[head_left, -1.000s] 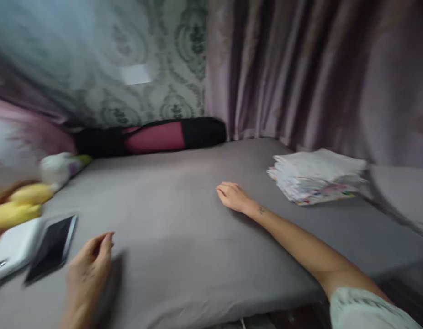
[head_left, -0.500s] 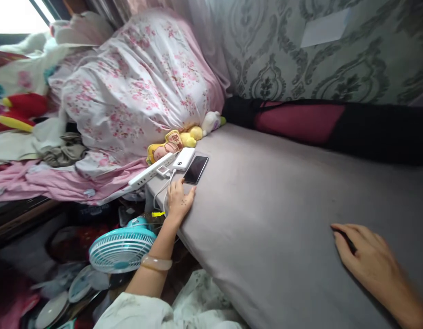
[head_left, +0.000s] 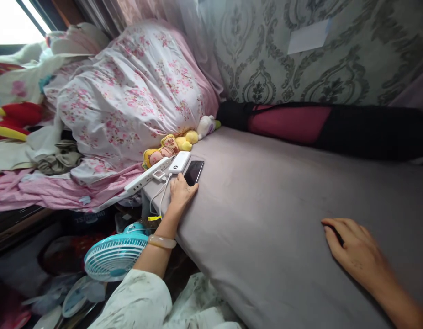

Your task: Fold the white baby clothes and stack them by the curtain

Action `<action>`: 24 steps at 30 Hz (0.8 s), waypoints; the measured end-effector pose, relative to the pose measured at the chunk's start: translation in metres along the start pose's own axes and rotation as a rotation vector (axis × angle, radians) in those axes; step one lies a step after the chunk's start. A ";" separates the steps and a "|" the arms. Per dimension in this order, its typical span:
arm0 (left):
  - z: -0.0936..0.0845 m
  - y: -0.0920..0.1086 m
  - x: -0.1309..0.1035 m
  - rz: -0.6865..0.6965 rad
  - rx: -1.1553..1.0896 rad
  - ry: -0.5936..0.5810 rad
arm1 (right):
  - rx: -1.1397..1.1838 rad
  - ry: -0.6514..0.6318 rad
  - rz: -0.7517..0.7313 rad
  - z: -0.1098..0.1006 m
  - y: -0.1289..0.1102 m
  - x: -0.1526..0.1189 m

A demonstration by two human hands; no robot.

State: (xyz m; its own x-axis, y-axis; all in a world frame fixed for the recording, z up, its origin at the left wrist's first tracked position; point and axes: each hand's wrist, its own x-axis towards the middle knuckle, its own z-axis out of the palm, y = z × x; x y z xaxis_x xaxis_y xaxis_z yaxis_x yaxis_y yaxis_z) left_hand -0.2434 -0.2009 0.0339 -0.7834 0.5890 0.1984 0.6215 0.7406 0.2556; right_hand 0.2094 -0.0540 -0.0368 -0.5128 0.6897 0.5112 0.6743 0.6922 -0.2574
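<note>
A black phone [head_left: 195, 172] lies on the grey sheet [head_left: 252, 205] near the bed's left corner. My left hand [head_left: 182, 189] is at the phone's near end, thumb on the right side and fingers on the left, gripping it. Beside the phone lie a white power bank [head_left: 179, 162] with a cable and a white power strip [head_left: 148, 175] with a charger [head_left: 159, 175] on it. On the right, my right hand [head_left: 351, 244] rests on the sheet, thumb and fingers slightly apart, holding nothing visible.
Small plush toys [head_left: 168, 145] sit behind the power strip, against a floral-covered heap [head_left: 129, 91]. A black and maroon roll [head_left: 290, 123] lies along the patterned wall. Below left of the bed stands a turquoise fan [head_left: 115, 256].
My left hand has moved forward onto the near end of the phone and taken hold of it. The whole view has shifted slightly. My right hand still rests on the sheet.
</note>
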 end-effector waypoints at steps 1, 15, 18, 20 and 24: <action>-0.003 0.003 -0.004 0.009 -0.015 -0.028 | -0.009 -0.002 0.003 -0.001 -0.001 0.001; -0.029 0.106 -0.148 0.366 -0.533 -0.587 | 1.448 -0.265 0.987 -0.025 -0.151 0.031; -0.021 0.118 -0.180 0.554 -0.488 -0.497 | 1.692 -0.200 1.102 -0.035 -0.162 0.028; -0.012 0.122 -0.198 0.654 -0.450 -0.369 | 1.739 -0.101 1.127 -0.039 -0.163 0.019; 0.003 0.126 -0.223 0.729 -0.433 -0.210 | 1.834 0.090 1.025 -0.042 -0.159 -0.003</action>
State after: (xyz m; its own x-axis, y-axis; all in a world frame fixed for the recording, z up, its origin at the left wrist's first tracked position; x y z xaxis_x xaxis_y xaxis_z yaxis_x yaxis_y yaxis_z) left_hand 0.0097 -0.2384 0.0185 -0.1474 0.9471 0.2852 0.8780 -0.0074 0.4786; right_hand 0.1258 -0.1749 0.0370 -0.3276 0.8989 -0.2909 -0.5694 -0.4335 -0.6985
